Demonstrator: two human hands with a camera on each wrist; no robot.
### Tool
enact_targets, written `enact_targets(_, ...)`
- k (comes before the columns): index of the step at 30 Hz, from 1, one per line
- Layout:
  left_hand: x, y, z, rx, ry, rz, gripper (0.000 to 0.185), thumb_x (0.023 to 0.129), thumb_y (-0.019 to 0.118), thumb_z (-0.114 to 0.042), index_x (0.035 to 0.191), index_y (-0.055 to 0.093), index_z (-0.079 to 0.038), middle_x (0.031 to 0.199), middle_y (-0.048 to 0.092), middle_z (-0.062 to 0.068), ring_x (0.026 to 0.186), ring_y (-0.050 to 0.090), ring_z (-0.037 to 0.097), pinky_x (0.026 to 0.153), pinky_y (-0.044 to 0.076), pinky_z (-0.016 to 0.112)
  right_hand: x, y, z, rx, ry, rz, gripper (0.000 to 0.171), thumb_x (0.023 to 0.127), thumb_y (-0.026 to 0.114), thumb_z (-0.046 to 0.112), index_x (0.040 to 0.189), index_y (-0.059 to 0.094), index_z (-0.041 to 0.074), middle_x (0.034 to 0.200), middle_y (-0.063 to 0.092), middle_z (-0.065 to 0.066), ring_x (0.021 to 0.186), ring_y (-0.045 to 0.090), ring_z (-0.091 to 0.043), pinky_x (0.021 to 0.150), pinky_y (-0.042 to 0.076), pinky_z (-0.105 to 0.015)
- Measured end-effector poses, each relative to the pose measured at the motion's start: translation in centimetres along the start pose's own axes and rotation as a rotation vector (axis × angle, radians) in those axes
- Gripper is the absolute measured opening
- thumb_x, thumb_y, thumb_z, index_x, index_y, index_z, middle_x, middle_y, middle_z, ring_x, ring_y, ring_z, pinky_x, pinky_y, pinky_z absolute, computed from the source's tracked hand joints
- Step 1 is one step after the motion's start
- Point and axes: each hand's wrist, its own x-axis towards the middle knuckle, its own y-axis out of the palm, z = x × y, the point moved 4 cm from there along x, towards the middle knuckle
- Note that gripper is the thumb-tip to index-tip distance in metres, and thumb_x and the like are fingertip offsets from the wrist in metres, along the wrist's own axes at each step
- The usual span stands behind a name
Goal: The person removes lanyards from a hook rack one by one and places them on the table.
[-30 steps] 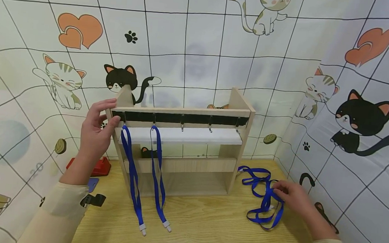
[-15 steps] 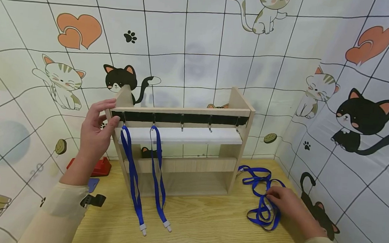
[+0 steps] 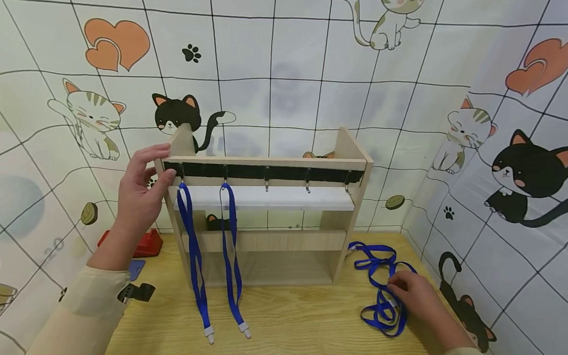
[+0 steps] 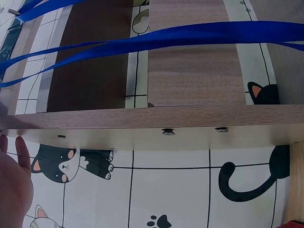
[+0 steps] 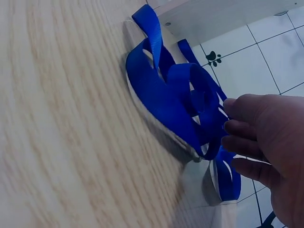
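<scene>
A small wooden rack (image 3: 279, 243) stands upright on the table, with a black strip (image 3: 245, 172) bearing several metal hooks. My left hand (image 3: 142, 189) grips its upper left corner, thumb on the front and fingers over the edge. Two blue lanyards hang from the two leftmost hooks: one lanyard (image 3: 194, 248), then another lanyard (image 3: 231, 251) beside it, white clips low down. Right of the rack lies a tangled heap of blue lanyards (image 3: 372, 263). There my right hand (image 3: 416, 299) pinches a strap; its fingertips are at the blue straps (image 5: 166, 99) in the right wrist view.
A red object (image 3: 148, 243) and a flat blue piece (image 3: 136, 269) lie behind my left forearm. Three hooks, including the middle hook (image 3: 266, 184), carry nothing. A cat-printed cloth wall (image 3: 292, 62) encloses the wooden table (image 3: 298, 332) at the back and sides.
My right hand has shifted slightly left and down over the heap, and straps under it moved along. Over the last half second it barely moves. My left hand and the rack have stayed put.
</scene>
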Motion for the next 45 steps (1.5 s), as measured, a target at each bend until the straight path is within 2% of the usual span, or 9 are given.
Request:
enact_targets(7,0.1,-0.1,-0.2,0.003,0.003,-0.006,0.042,0.105,0.07,0.004,0.146,0.063,-0.003,0.158,0.06,0.005,0.148,0.052,0.02,0.109,0.048,0.027,0.4,-0.6,1.0,-0.004,-0.019,-0.098,0.012,0.097,0.085,0.006,0.097,0.078,0.016,0.092,0.073,0.007,0.085,0.068,-0.013,0.073,0.058,-0.035)
enact_targets(13,0.2,-0.2,-0.2,0.001,0.011,-0.007,0.042,0.105,0.07,0.004,0.146,0.063,-0.002,0.158,0.06,0.006,0.148,0.052,0.02,0.109,0.048,0.027,0.8,-1.6,3.7,-0.002,-0.089,-0.176,0.012,0.097,0.086,0.006,0.099,0.077,0.014,0.091,0.072,0.008,0.083,0.066,-0.01,0.073,0.057,-0.035)
enact_targets(18,0.1,-0.2,-0.2,-0.002,0.014,-0.011,0.041,0.105,0.07,0.005,0.145,0.064,-0.002,0.158,0.06,0.006,0.147,0.053,0.02,0.108,0.049,0.027,1.3,-2.4,6.1,0.036,-0.12,-0.223,0.011,0.099,0.083,0.006,0.102,0.077,0.015,0.091,0.071,0.008,0.08,0.062,-0.008,0.069,0.055,-0.03)
enact_targets(23,0.1,-0.2,-0.2,-0.005,0.026,-0.012,0.041,0.105,0.07,0.006,0.145,0.063,-0.001,0.157,0.06,0.008,0.147,0.053,0.019,0.108,0.049,0.026,1.2,-3.3,9.7,0.095,-0.16,-0.302,0.012,0.1,0.082,0.003,0.106,0.077,0.011,0.094,0.073,0.004,0.074,0.06,-0.007,0.063,0.052,-0.025)
enact_targets(29,0.1,-0.2,-0.2,-0.004,0.029,-0.005,0.041,0.106,0.07,0.005,0.146,0.063,-0.002,0.158,0.06,0.007,0.147,0.052,0.02,0.109,0.048,0.027,1.4,-2.9,15.2,0.161,-0.342,-0.393,0.022,0.093,0.084,-0.007,0.109,0.076,0.007,0.093,0.071,0.005,0.075,0.062,-0.005,0.062,0.053,-0.021)
enact_targets(33,0.1,-0.2,-0.1,-0.009,0.034,-0.005,0.041,0.105,0.07,0.005,0.146,0.063,-0.001,0.158,0.06,0.007,0.147,0.052,0.02,0.108,0.048,0.027,2.2,-1.8,18.7,0.214,-0.413,-0.371,0.022,0.094,0.084,-0.006,0.112,0.076,0.005,0.095,0.069,0.007,0.08,0.063,-0.006,0.062,0.055,-0.024)
enact_targets(39,0.1,0.0,0.0,-0.006,0.033,0.0,0.042,0.105,0.07,0.005,0.146,0.063,-0.002,0.158,0.06,0.008,0.147,0.052,0.019,0.108,0.048,0.026,3.6,0.2,23.0,0.259,-0.429,-0.314,0.019,0.099,0.083,0.002,0.116,0.077,0.006,0.095,0.069,0.008,0.08,0.062,-0.006,0.064,0.056,-0.027)
enact_targets(45,0.0,0.0,0.0,0.003,0.022,0.003,0.041,0.106,0.07,0.003,0.146,0.063,-0.003,0.158,0.06,0.006,0.148,0.052,0.019,0.109,0.048,0.027,4.9,2.0,26.5,0.299,-0.472,-0.29,0.027,0.101,0.082,0.006,0.127,0.078,0.007,0.096,0.071,0.007,0.078,0.062,-0.005,0.064,0.057,-0.026)
